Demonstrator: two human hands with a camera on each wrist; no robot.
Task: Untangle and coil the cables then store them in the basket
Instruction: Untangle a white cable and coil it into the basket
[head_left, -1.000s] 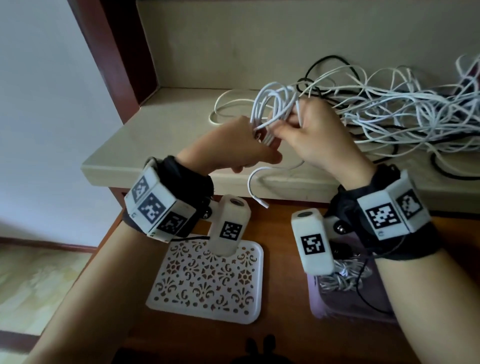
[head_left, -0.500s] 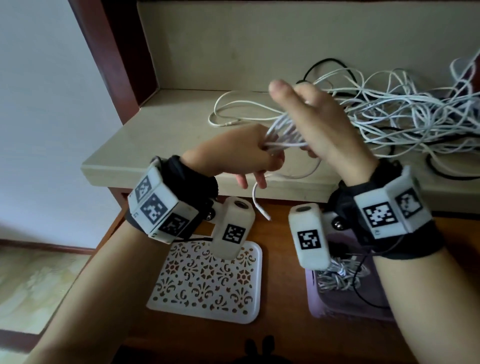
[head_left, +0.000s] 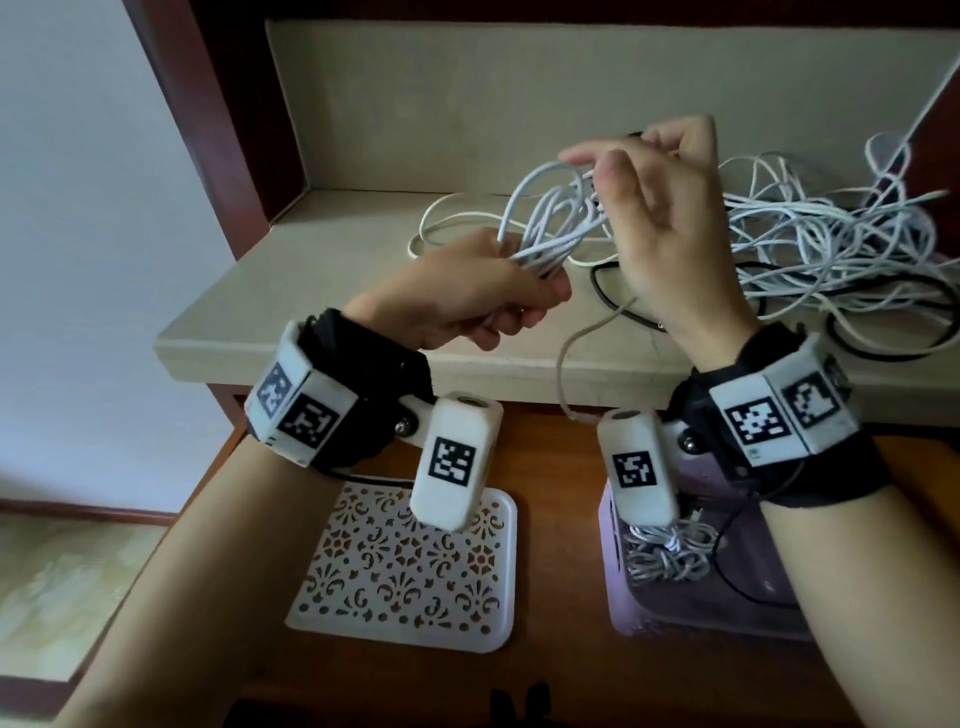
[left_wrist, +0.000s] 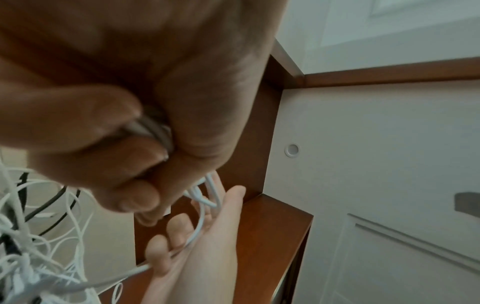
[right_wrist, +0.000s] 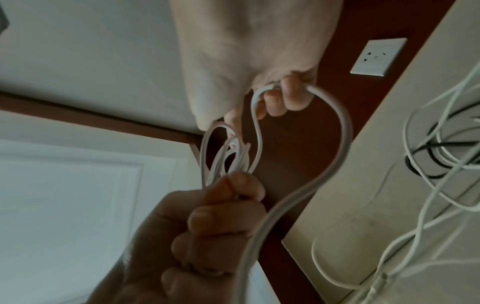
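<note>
STATE: left hand (head_left: 467, 291) clenched round white cable coil (head_left: 550, 218) above ledge (head_left: 311, 291); right hand (head_left: 660, 208) pinching its free run | RISK: loops springing loose, tail (head_left: 563, 374) snagging tangled pile (head_left: 810, 244) | DEST: basket (head_left: 670, 613) below.

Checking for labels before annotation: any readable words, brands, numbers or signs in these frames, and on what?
No readable text anywhere in the three views.
Wrist-rig blocks: black-and-white square marker patterns only, no letters or digits.
Wrist camera housings: the same kind of marker, no text.
Wall socket: no legible marking.
White perforated lid: ornamental cut-outs, no writing.
Purple basket, coiled cable: no labels visible.
</note>
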